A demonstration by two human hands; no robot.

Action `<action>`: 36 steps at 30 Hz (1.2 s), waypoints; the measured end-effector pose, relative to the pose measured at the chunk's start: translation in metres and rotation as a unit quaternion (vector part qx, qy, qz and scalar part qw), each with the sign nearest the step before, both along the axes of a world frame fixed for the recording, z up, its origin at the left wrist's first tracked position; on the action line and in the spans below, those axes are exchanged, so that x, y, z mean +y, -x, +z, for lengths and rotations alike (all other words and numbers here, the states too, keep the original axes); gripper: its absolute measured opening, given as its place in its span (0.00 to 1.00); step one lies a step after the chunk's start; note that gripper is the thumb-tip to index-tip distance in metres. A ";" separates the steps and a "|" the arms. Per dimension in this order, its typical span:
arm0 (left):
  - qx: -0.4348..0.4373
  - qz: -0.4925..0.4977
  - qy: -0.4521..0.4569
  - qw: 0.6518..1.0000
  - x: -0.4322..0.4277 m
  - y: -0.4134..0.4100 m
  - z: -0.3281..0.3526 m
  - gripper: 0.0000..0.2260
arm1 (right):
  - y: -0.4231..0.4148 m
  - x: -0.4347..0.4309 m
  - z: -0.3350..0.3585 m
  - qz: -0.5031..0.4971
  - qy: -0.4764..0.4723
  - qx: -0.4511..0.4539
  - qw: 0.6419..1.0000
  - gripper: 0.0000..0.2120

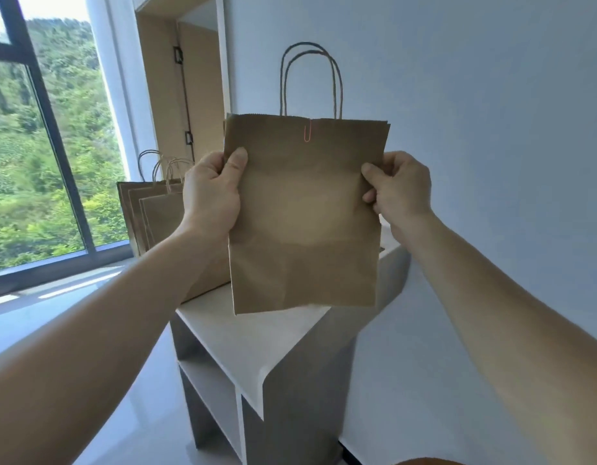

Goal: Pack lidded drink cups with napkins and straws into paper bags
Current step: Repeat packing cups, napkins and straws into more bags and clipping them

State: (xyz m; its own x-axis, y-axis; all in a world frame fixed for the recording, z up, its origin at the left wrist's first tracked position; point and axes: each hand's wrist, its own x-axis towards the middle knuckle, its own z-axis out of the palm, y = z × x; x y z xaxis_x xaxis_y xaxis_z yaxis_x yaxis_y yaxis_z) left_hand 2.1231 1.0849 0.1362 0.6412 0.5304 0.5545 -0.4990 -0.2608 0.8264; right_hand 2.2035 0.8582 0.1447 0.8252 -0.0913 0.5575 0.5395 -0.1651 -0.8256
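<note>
Left hand (211,193) and right hand (398,193) each pinch a side edge, thumbs in front, of a flat brown paper bag (304,223) held upright between them, long axis vertical, over a white shelf unit (257,340). A pink paper clip (307,130) pins its mouth together, so any contents are hidden. Whether its base touches the shelf is unclear, and more brown paper bags (156,213) stand half-hidden behind the left hand.

Left hand (211,193), right hand (396,193) grip paper bag (304,223) sides (red clip (307,130) at top) above shelf (257,333).

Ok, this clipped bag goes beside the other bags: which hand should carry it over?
Left, probably. The left hand grips the left edge of the paper bag, and the other bags stand on that side; the right hand would have to cross over.
</note>
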 end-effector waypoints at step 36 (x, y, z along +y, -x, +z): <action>0.051 -0.024 -0.227 0.972 0.152 -0.238 -0.140 0.27 | -0.302 0.205 -0.071 -0.037 0.128 0.133 0.982 0.07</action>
